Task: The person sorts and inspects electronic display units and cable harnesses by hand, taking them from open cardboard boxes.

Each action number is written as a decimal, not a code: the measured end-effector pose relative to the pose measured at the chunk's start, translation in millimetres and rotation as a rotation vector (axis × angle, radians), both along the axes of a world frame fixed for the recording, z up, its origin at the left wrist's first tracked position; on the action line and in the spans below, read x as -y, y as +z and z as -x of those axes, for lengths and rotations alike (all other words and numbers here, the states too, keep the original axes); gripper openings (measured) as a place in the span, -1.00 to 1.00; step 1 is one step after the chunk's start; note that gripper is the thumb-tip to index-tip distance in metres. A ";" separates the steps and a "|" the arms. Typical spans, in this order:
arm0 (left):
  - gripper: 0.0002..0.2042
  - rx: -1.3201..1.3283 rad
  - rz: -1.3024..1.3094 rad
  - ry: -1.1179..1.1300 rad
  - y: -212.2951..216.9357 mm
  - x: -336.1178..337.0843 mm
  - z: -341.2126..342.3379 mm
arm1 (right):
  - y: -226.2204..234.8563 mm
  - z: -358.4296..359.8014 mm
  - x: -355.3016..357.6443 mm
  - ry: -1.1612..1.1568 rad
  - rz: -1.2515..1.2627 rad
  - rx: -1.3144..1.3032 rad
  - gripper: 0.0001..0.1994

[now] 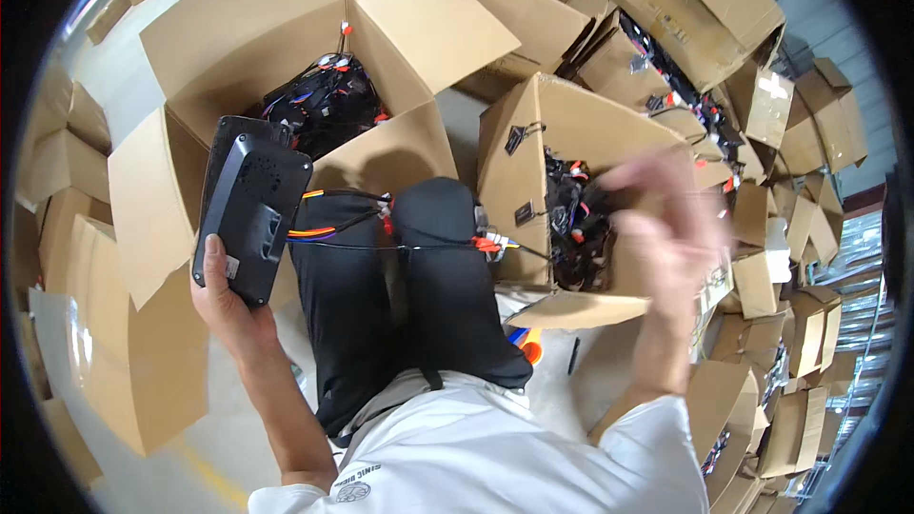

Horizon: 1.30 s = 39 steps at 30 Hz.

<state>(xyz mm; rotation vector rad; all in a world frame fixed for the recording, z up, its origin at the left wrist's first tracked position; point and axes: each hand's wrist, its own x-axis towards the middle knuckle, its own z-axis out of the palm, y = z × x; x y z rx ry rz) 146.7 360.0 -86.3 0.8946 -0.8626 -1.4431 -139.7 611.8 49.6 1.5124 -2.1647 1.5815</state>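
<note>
My left hand (228,295) grips the lower end of a black plastic casing (255,205), thumb on its face. From the casing's side, bundles of coloured wires (319,231) run across my thighs. These wires end in red and white connectors (487,244) near my right knee. My right hand (662,214) is raised over the right-hand cardboard box and smeared by motion; its fingers are not clear. Inside that box (609,114) lies a tangle of black cables (576,219) with red and white plugs.
Ahead to the left, another open cardboard box (252,19) holds a heap of black wired parts (328,105). Two small black pieces (520,138) hang on the right box's edge. An orange round object (531,352) and a black pen-like stick (574,356) lie on the floor.
</note>
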 end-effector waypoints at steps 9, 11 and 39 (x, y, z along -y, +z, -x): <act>-0.54 0.032 0.044 -0.045 -6.9 6.3 9.4 | 66.4 24.4 -15.5 -0.091 0.394 -0.322 -0.31; -0.55 0.016 0.058 -0.013 1.6 0.3 18.2 | 57.7 17.7 -19.9 -0.065 0.442 -0.359 -0.35; -0.48 -0.050 0.021 -0.125 12.0 -14.3 35.5 | 49.3 -9.8 8.6 -0.345 0.365 -0.308 -0.73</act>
